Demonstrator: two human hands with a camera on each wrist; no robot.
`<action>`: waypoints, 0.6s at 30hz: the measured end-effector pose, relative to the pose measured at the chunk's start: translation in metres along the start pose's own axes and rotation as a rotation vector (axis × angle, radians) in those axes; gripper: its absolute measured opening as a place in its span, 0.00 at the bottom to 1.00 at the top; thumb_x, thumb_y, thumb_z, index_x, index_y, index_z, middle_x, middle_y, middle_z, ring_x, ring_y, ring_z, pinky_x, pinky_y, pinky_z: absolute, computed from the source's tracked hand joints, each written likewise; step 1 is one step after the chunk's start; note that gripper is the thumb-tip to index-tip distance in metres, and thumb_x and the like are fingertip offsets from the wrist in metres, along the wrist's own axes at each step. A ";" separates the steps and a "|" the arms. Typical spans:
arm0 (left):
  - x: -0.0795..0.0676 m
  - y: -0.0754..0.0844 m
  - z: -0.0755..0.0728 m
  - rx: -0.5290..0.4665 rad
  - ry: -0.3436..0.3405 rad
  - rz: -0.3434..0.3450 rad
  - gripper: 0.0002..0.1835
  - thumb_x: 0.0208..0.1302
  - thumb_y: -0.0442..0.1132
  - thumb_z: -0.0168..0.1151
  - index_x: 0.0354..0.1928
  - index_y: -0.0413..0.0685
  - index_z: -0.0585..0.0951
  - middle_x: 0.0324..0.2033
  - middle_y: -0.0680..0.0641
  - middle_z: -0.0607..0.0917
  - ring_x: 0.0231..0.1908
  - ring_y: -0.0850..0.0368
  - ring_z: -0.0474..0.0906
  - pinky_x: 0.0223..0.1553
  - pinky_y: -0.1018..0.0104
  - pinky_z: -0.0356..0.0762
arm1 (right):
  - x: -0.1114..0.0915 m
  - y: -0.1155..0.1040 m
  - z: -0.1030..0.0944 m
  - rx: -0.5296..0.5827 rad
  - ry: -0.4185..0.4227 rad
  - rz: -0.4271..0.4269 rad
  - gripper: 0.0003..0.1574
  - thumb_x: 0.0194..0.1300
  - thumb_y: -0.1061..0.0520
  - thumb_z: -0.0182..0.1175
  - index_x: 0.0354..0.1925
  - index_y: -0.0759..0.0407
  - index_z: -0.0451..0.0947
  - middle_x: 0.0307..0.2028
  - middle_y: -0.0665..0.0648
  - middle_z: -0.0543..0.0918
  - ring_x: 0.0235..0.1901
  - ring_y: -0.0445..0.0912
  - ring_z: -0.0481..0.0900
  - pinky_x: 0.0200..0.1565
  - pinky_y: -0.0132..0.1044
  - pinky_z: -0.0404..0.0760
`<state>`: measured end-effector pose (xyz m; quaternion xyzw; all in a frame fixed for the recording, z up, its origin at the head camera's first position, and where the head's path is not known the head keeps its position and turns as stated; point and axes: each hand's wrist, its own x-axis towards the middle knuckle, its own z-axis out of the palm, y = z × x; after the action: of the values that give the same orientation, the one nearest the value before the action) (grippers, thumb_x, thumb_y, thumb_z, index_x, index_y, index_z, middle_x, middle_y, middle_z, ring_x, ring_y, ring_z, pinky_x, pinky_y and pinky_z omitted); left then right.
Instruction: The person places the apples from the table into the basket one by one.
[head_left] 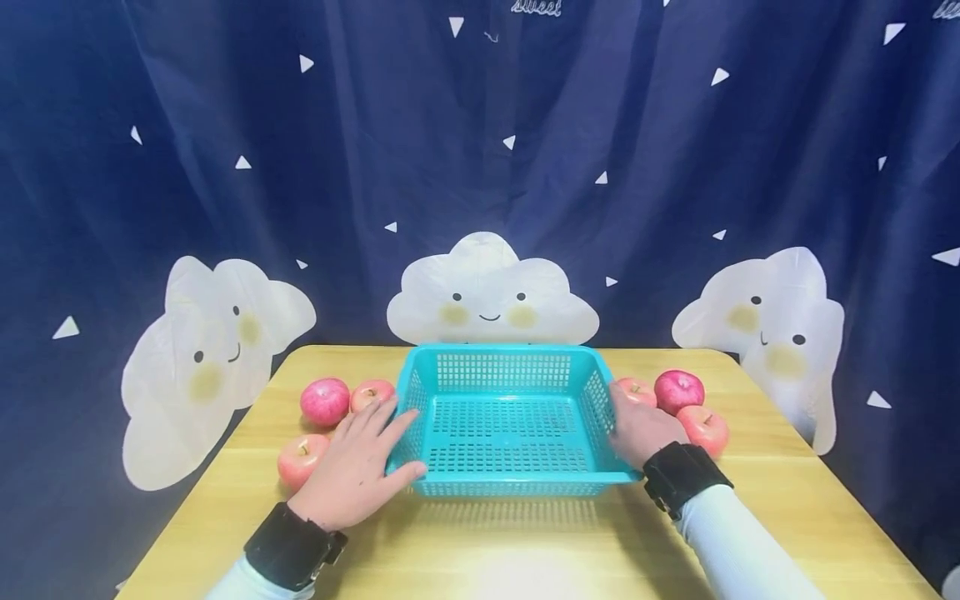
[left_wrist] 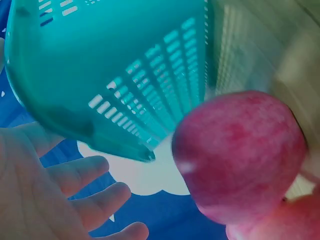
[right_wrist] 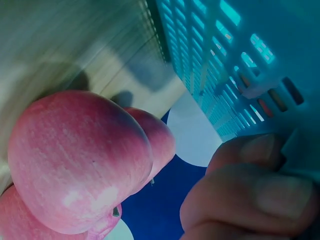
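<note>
A turquoise plastic basket (head_left: 502,479) with lattice walls sits on the table between both hands, nothing inside it. My left hand (head_left: 360,462) is at its left rim, fingers straight and spread. In the left wrist view those fingers (left_wrist: 80,175) reach beside the rim, near a red apple (left_wrist: 240,155). At the opposite side, my right hand (head_left: 647,427) grips the basket's right rim. Its curled fingers (right_wrist: 245,200) show against the rim in the right wrist view, beside a large pink apple (right_wrist: 80,160).
Three apples, one of them a darker red apple (head_left: 325,401), lie left of the basket. Three more, including a deep red apple (head_left: 678,390), are grouped at the right. A wooden table (head_left: 517,554) carries everything; a dark blue curtain (head_left: 480,183) with clouds hangs behind.
</note>
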<state>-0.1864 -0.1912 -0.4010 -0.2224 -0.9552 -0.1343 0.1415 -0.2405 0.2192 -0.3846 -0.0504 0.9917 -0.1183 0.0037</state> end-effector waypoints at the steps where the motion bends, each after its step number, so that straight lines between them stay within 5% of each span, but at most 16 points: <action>1: -0.001 -0.001 0.000 -0.001 0.002 -0.003 0.43 0.67 0.74 0.48 0.74 0.53 0.69 0.75 0.40 0.63 0.75 0.38 0.53 0.68 0.31 0.51 | 0.000 0.000 0.000 -0.004 0.002 -0.001 0.48 0.60 0.60 0.57 0.77 0.60 0.55 0.30 0.60 0.82 0.19 0.51 0.77 0.21 0.44 0.74; 11: -0.009 -0.017 -0.004 0.012 0.019 0.001 0.41 0.68 0.69 0.54 0.73 0.49 0.70 0.75 0.43 0.64 0.76 0.42 0.52 0.68 0.30 0.50 | 0.005 -0.002 -0.003 -0.033 -0.011 0.054 0.47 0.63 0.59 0.56 0.77 0.61 0.54 0.34 0.64 0.83 0.25 0.56 0.80 0.27 0.50 0.79; 15: -0.016 -0.026 -0.009 0.033 0.025 -0.024 0.41 0.67 0.68 0.57 0.73 0.50 0.71 0.74 0.41 0.64 0.75 0.38 0.53 0.66 0.28 0.53 | 0.004 -0.004 -0.001 -0.050 0.017 0.038 0.45 0.63 0.59 0.55 0.76 0.61 0.56 0.38 0.67 0.84 0.28 0.58 0.82 0.31 0.55 0.81; 18: -0.021 -0.032 -0.011 0.038 0.030 -0.040 0.41 0.67 0.68 0.57 0.72 0.49 0.72 0.72 0.38 0.67 0.73 0.34 0.56 0.64 0.27 0.55 | 0.002 -0.004 0.001 -0.039 0.012 0.053 0.45 0.63 0.59 0.55 0.76 0.60 0.56 0.32 0.65 0.83 0.24 0.57 0.80 0.28 0.53 0.80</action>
<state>-0.1811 -0.2309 -0.4040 -0.1985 -0.9596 -0.1222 0.1574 -0.2425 0.2152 -0.3845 -0.0237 0.9948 -0.0992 -0.0001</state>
